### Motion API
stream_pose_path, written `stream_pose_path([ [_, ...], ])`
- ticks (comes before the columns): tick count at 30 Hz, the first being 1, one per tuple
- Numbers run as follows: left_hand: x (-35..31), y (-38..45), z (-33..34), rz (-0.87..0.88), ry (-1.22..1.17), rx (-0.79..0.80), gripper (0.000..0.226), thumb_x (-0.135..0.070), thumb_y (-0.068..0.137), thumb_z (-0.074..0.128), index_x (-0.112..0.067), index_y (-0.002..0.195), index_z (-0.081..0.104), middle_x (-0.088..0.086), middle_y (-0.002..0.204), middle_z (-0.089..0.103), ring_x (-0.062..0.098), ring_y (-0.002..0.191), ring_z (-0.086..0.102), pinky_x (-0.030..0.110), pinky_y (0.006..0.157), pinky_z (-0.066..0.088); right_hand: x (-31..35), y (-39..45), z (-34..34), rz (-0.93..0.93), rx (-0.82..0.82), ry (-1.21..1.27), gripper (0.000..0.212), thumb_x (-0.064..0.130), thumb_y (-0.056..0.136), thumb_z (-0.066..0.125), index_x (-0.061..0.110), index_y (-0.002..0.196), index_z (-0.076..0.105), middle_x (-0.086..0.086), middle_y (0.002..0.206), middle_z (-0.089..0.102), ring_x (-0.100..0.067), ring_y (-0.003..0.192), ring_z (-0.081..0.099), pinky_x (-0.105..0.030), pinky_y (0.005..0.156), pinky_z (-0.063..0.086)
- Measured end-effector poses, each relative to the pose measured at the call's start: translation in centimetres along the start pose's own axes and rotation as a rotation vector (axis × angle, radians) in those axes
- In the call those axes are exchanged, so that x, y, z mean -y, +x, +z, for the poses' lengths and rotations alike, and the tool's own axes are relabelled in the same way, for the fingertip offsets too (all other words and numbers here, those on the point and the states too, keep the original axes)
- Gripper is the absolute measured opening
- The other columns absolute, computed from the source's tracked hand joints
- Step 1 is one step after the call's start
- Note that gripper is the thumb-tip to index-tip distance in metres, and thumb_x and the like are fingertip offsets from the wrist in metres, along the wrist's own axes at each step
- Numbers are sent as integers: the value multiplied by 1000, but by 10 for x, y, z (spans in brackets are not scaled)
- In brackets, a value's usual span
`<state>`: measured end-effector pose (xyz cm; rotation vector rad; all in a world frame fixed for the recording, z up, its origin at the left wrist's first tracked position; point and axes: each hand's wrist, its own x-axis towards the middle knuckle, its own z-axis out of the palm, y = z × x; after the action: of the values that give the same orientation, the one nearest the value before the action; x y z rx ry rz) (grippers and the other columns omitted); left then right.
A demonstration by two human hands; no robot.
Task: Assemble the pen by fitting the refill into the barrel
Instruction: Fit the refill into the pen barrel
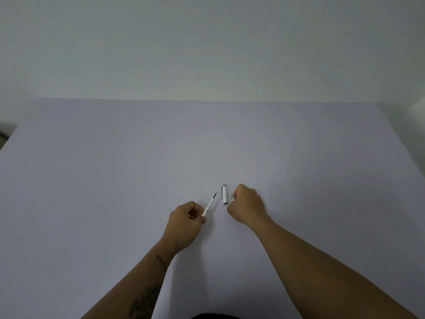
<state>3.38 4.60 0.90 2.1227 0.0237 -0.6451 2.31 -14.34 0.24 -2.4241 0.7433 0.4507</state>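
Note:
My left hand point(186, 221) pinches the lower end of a thin white pen part with a dark refill tip point(209, 204), which points up and to the right. A white pen cap with a grey end and clip point(225, 194) lies on the table between my hands. My right hand point(247, 207) is curled beside the cap, and a small silver-tipped piece point(233, 198) shows at its fingertips. Most of that piece is hidden inside the fist.
A wide pale table point(115, 169) fills the view, its far edge meeting a plain wall point(207, 42). Both bare forearms reach in from the bottom. A dark patch sits at the bottom edge.

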Motion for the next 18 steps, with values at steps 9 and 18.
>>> stream_pose_path([
  [9,2,-10,-10,50,23,24,13,-14,83,70,-23,75,65,4,79,67,16,60,53,26,54,47,25,-24,-31,82,1,866,22,6,81,62,16,61,68,6,59,69,-14,58,59,-26,54,44],
  [18,5,-27,-23,127,49,17,13,-13,81,69,-21,72,64,6,77,67,12,56,51,22,51,44,35,-56,-27,105,1,903,12,10,86,64,11,79,73,-1,72,73,-12,58,60,-19,48,46],
])
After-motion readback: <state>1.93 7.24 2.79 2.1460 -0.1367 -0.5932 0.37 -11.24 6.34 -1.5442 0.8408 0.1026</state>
